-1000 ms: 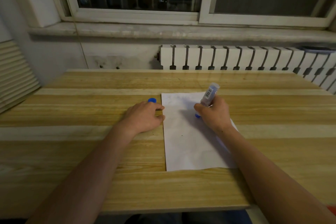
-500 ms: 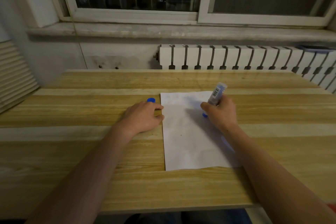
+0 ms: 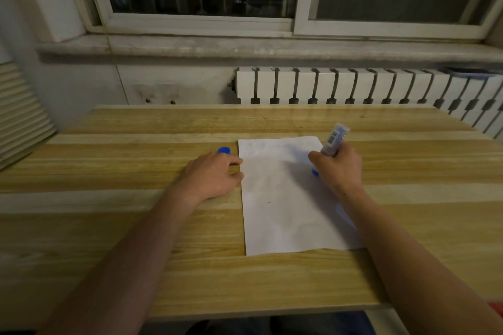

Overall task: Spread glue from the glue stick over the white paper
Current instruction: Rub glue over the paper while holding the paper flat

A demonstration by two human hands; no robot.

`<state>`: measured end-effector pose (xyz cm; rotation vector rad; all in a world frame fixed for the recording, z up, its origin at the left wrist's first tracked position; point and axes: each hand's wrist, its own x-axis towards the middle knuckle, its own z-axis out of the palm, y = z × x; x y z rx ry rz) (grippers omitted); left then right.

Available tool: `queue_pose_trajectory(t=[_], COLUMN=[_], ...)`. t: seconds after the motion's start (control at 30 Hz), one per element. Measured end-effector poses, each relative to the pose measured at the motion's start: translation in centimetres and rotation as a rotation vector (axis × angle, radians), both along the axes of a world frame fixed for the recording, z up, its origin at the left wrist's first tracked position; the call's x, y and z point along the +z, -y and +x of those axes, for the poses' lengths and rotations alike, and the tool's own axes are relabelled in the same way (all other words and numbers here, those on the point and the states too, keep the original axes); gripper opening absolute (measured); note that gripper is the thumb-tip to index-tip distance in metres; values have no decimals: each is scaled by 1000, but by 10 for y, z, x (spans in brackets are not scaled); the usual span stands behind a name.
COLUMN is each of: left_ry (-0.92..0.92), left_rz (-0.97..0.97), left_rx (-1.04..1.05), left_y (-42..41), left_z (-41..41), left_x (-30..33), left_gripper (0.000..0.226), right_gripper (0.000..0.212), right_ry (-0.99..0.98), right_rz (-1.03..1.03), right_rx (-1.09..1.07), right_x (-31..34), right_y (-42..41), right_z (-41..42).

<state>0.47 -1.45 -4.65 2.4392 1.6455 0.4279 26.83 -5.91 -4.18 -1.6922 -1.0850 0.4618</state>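
Note:
A white paper (image 3: 283, 198) lies flat on the wooden table (image 3: 136, 226), long side running away from me. My right hand (image 3: 340, 168) grips the glue stick (image 3: 334, 139), a pale tube with a barcode, tilted with its blue lower end touching the paper near the right edge. My left hand (image 3: 215, 174) rests palm down on the table, fingertips at the paper's left edge, holding nothing. The blue cap (image 3: 224, 150) of the glue stick stands on the table just beyond my left hand.
A white radiator (image 3: 353, 87) and a window sill (image 3: 245, 46) stand behind the table's far edge. A ribbed panel (image 3: 19, 111) is at the far left. The table's near edge runs below my forearms.
My right hand has slid the glue stick across the paper from the middle toward its right edge. My left hand and the cap have stayed put.

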Motion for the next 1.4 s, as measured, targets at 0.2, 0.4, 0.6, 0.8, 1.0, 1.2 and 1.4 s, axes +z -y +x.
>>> queue_pose_trajectory(t=[0.2,0.4,0.6,0.8,1.0,1.2,1.4], left_ry=[-8,-8,-11,3,2,4,-6], left_rz=[-9,0,-11,-16,-1,7,18], left_rx=[15,22,33,24,3,20,31], left_y=[0,-1,-2,0,1,0,-2], left_z=[1,-1,-1,-1,-1,-1,-1], left_x=[0,-2,-3,-2,-1,-3,-4], left_gripper=[45,46,47,46,45,45,46], right_gripper=[18,19,23,26,26,27,21], right_ry=[28,100,167,141,-50,-118,-69], right_rz=[-21,-19,-37,-44,54,77,57], right_rx=[-50,-80,-87,-83,-46,127,259], right_x=[0,0,0,1,8,5,1], right_y=[-2,0,-1,0,4,9,12], right_z=[4,7,8,8,-3,-30,-55])
